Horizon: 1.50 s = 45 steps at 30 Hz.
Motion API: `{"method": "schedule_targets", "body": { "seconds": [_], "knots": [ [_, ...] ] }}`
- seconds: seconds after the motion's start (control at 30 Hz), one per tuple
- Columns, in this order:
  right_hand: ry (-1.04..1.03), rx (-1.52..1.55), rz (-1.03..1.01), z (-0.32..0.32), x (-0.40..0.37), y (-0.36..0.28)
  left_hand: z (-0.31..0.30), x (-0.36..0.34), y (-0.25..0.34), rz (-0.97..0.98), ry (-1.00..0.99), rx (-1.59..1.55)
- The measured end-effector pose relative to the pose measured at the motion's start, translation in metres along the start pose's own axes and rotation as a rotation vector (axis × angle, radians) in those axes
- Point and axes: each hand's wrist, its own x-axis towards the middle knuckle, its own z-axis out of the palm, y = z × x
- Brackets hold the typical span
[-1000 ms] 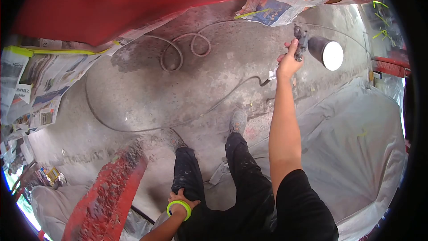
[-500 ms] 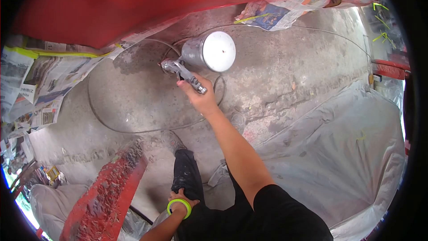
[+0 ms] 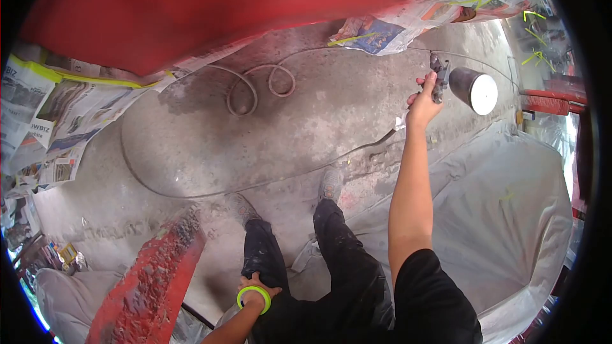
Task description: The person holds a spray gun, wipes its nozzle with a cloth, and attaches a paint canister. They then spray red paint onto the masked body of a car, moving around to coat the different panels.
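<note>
My right hand (image 3: 424, 108) is wrapped round the grip of a spray gun (image 3: 437, 64), held out at arm's length over the floor at the right. A dark metal paint cup (image 3: 461, 84) with a white end (image 3: 484, 95) is joined to the gun. From below the grip an air hose (image 3: 381, 141) trails away to the left. My left hand (image 3: 261, 285) rests on my trouser leg with its fingers spread, holding nothing. Round that wrist sits a bright yellow-green ring (image 3: 267, 299), like a roll of tape.
A glossy red panel (image 3: 223, 6) spans the top, with taped newspaper (image 3: 83, 105) along its lower edge. The hose loops over the concrete floor (image 3: 299, 124). A grey sheet (image 3: 491, 216) drapes something at right. A rough red piece (image 3: 150, 274) stands at lower left.
My right hand has swung the spray gun from the middle to the far right, and the hose has followed it. My left hand stays on my leg.
</note>
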Motion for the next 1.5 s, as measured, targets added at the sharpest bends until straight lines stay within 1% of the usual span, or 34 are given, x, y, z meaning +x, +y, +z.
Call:
{"method": "schedule_targets", "body": {
  "seconds": [0.07,0.13,0.27,0.3,0.37,0.47,0.53,0.6,0.67,0.7,0.73,0.83,0.93,1.03,1.13,1.2,1.27,1.37,1.4,1.47,1.5],
  "knots": [
    [-0.053,0.069,0.03,0.004,-0.019,-0.003,-0.001,-0.001,0.001,-0.002,-0.002,0.003],
    [-0.204,0.112,0.078,0.014,-0.055,0.001,-0.003,-0.002,0.003,-0.005,-0.009,0.004],
    [-0.476,0.151,0.247,0.044,-0.168,-0.002,0.0,0.001,0.005,-0.018,-0.017,0.021],
    [-0.578,0.19,0.158,0.051,-0.193,0.006,0.001,0.002,0.005,-0.015,-0.017,0.026],
    [-0.78,0.162,0.151,0.061,-0.236,-0.016,0.0,0.001,0.007,-0.021,-0.022,0.034],
    [-1.005,0.329,0.342,0.068,-0.241,-0.06,-0.001,0.0,0.01,-0.037,-0.029,0.015],
    [-0.912,0.301,0.244,0.063,-0.226,-0.054,0.003,0.004,0.007,-0.03,-0.017,-0.04],
    [-0.798,0.247,0.198,0.054,-0.192,-0.038,-0.003,0.001,0.008,-0.022,-0.023,-0.014],
    [-0.656,0.115,0.195,0.037,-0.137,-0.031,-0.005,-0.001,0.008,-0.017,-0.024,-0.005],
    [-0.535,0.05,0.192,0.028,-0.109,-0.023,-0.006,-0.001,0.008,-0.016,-0.021,-0.008],
    [-0.474,-0.019,0.127,0.015,-0.079,-0.014,-0.006,-0.001,0.008,-0.015,-0.018,-0.012],
    [-0.231,-0.062,0.059,-0.012,-0.011,-0.015,-0.009,-0.004,0.007,-0.016,-0.015,-0.021],
    [-0.008,-0.067,-0.008,-0.018,0.011,-0.025,-0.009,-0.004,0.007,-0.015,-0.015,-0.035],
    [-0.028,0.042,0.017,-0.013,-0.001,-0.03,-0.011,-0.005,0.007,-0.025,-0.029,-0.042],
    [-0.195,0.088,0.094,0.002,-0.051,-0.035,-0.006,-0.001,0.006,-0.014,-0.029,-0.021],
    [-0.34,0.093,0.142,0.017,-0.102,-0.036,0.003,0.009,0.005,-0.018,-0.013,-0.027],
    [-0.504,0.102,0.146,0.031,-0.157,-0.036,0.003,0.007,0.008,-0.047,-0.024,-0.021],
    [-0.755,0.139,0.007,0.059,-0.221,-0.061,0.004,0.007,0.009,-0.038,-0.027,-0.003],
    [-0.824,0.151,-0.078,0.066,-0.233,-0.07,0.004,0.007,0.009,-0.038,-0.031,-0.01],
    [-1.01,0.214,0.03,0.076,-0.238,-0.1,0.004,0.006,0.009,-0.034,-0.042,-0.022],
    [-1.018,0.157,0.035,0.076,-0.232,-0.099,0.006,0.007,0.008,-0.032,-0.043,-0.025]
  ]
}}
